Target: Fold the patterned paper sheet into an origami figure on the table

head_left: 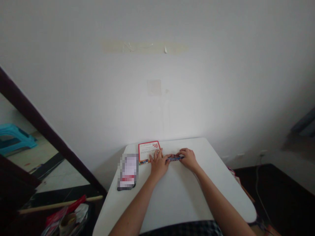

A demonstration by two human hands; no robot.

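Observation:
A red-bordered printed card or booklet [149, 151] lies near the back of the white table [179, 196], with a colourful strip along its front edge. My left hand [158, 164] rests at its lower right corner, fingers spread. Right of it, a narrow strip with a dark blue pattern [175, 158] runs between my two hands. My right hand [188, 158] is bent around the strip's right end, fingers together. Whether the strip is part of the booklet cannot be made out.
A phone-like object [128, 172], blurred out, lies on the table's left side. The wall [159, 114] stands behind the table. At lower left is a bin or bag of items [69, 221]; a blue stool [17, 137] shows at far left.

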